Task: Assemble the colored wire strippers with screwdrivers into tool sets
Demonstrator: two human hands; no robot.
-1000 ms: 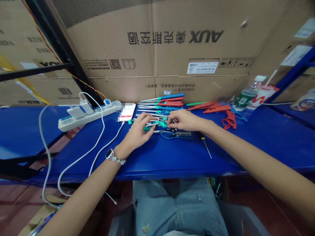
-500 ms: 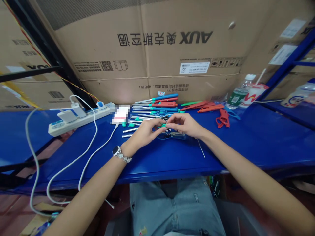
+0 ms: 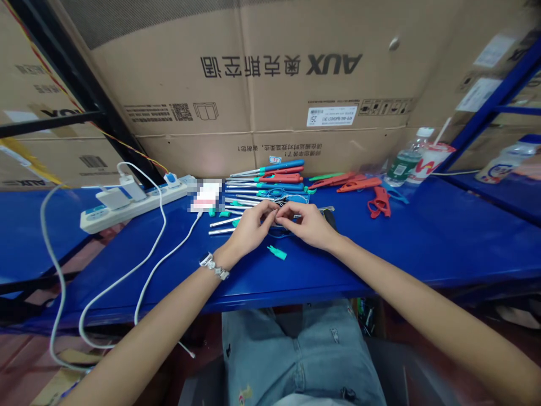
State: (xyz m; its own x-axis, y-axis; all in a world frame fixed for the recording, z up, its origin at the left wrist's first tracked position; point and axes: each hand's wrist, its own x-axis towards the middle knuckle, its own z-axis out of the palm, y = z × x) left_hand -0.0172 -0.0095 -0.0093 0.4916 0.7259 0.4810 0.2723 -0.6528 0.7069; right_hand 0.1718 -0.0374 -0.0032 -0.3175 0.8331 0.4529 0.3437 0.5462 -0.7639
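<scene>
My left hand and my right hand meet fingertip to fingertip over the pile on the blue table. Both are closed in a pinch; what lies between the fingers is too small to make out. Just in front of them rests a small green plastic piece. Behind and left of the hands lie several lighters with metal tubes, and a blue-handled lighter and a red-handled lighter top the row. Thin wires show near the fingertips. A screwdriver's dark handle is partly hidden behind my right hand.
Red plastic handle shells lie to the right, with a bottle and a paper cup behind. On the left are a white power strip, loose white cables and a blurred white phone-like object. A large carton stands at the back.
The green piece that was between my fingers now lies on the table in front of them. Both hands have shifted slightly left and stay pinched together.
</scene>
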